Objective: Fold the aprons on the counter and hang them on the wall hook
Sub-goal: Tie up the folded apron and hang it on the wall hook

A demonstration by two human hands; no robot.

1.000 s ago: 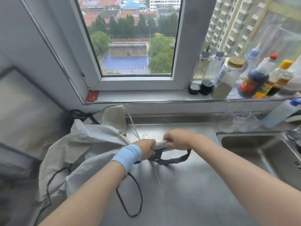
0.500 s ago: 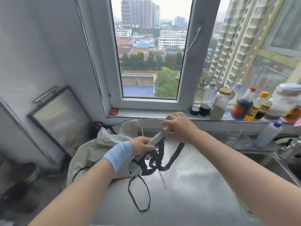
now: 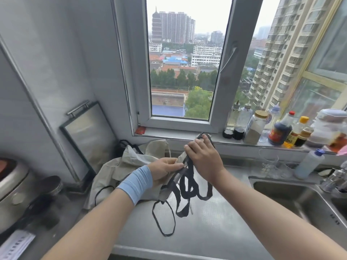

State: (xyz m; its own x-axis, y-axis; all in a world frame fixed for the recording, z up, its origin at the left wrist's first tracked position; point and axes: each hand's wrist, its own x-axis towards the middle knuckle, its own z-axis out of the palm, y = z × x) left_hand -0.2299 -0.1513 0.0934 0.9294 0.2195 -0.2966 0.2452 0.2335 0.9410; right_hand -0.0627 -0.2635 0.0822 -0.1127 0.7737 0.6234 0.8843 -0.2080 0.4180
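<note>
our left hand (image 3: 165, 171) pinches the lower end of the folded apron (image 3: 180, 159), and our right hand (image 3: 204, 162) curls round its upper end at one o'clock of the left. its black straps (image 3: 190, 173) dangle toward six o'clock above the steel counter (image 3: 216, 233). we see a second apron (image 3: 120, 166) heaped at nine o'clock, the sink (image 3: 277, 194) at three.
</note>
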